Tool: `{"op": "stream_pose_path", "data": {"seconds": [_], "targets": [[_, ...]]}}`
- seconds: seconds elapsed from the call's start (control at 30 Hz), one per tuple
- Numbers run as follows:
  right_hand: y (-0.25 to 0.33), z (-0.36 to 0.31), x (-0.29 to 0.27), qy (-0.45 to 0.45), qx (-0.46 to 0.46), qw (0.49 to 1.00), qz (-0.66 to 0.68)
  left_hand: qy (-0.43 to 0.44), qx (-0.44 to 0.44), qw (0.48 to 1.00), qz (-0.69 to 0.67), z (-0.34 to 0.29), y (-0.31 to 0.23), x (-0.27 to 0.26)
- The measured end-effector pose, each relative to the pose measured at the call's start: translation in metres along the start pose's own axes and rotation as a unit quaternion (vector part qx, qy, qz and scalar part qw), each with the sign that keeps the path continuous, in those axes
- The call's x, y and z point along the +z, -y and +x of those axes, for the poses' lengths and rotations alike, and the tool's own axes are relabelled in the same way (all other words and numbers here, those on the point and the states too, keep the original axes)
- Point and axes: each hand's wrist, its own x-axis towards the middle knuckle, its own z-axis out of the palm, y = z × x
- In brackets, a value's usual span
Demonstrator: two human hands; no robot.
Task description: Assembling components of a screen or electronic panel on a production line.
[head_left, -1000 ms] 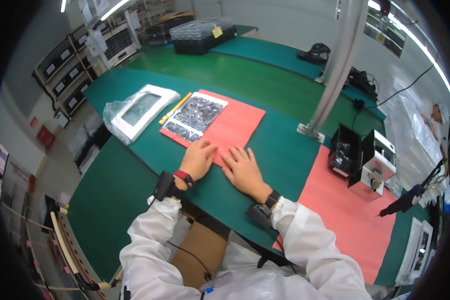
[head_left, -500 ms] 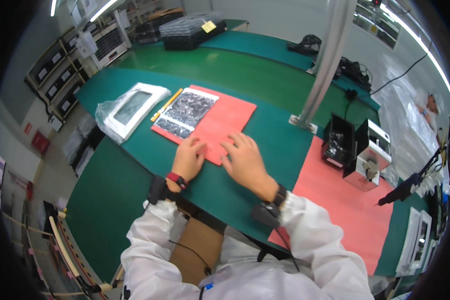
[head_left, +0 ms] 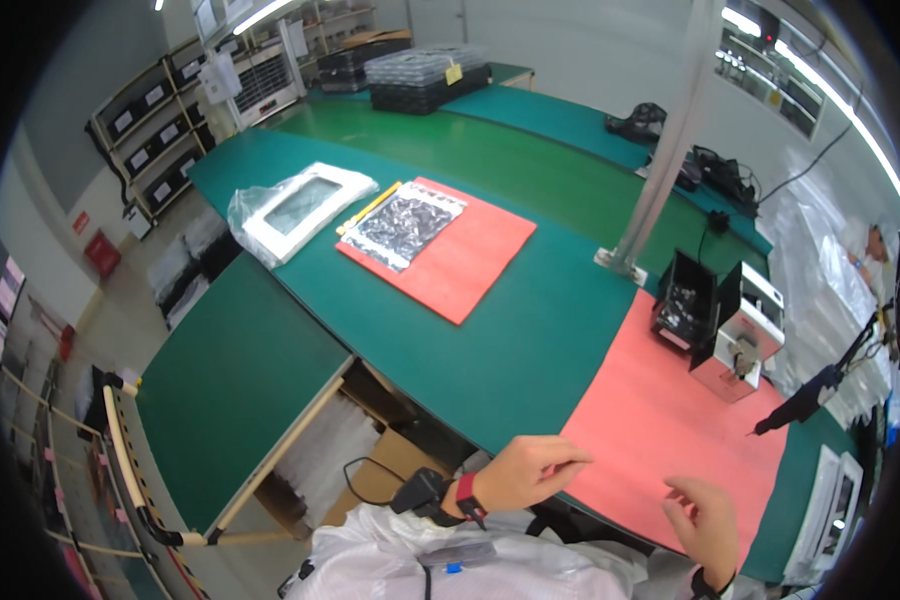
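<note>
Over the front edge of the red mat (head_left: 660,425), my left hand (head_left: 530,473) reaches to the right with its fingers stretched out and nothing in them. Farther right, my right hand (head_left: 706,525) hovers above the same mat, fingers bent and apart, holding nothing. Away from both hands lies a smaller red pad (head_left: 480,255) on the green table. A shiny silver-and-dark sheet or panel (head_left: 405,230) rests on its left part. Beside that sheet is a slim yellow tool or pen (head_left: 368,208). A white frame (head_left: 345,192) partly in clear plastic lies to its left.
At the right stand a black bin (head_left: 684,305) with small parts and a white-and-black boxy device (head_left: 738,350). A black screwdriver-like tool (head_left: 800,402) hangs over the mat. White frames (head_left: 820,525) lie far right. A metal post (head_left: 660,160) rises from the table.
Both my hands have left the smaller red pad and swung right and nearer to me, over the large red mat. The view has shifted too. The sheet stays on the pad.
</note>
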Motion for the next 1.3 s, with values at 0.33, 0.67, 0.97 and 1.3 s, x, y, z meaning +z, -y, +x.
{"op": "stream_pose_path", "data": {"seconds": [0.33, 0.67, 0.97, 1.3], "targets": [[-0.126, -0.051, 0.049, -0.159, 0.042, 0.983, 0.077, 0.005, 0.008, 0.977, 0.213, 0.012, 0.029, 0.076], [-0.131, -0.053, 0.056, -0.226, 0.027, 0.971, 0.079, 0.002, 0.023, 0.967, 0.252, 0.011, 0.027, 0.086], [-0.138, -0.052, 0.062, -0.222, 0.103, 0.966, 0.084, 0.052, 0.052, 0.98, 0.186, 0.011, 0.036, 0.077], [-0.133, -0.044, 0.054, -0.155, 0.191, 0.96, 0.133, 0.092, 0.063, 0.987, 0.116, 0.009, 0.047, 0.063]]}}
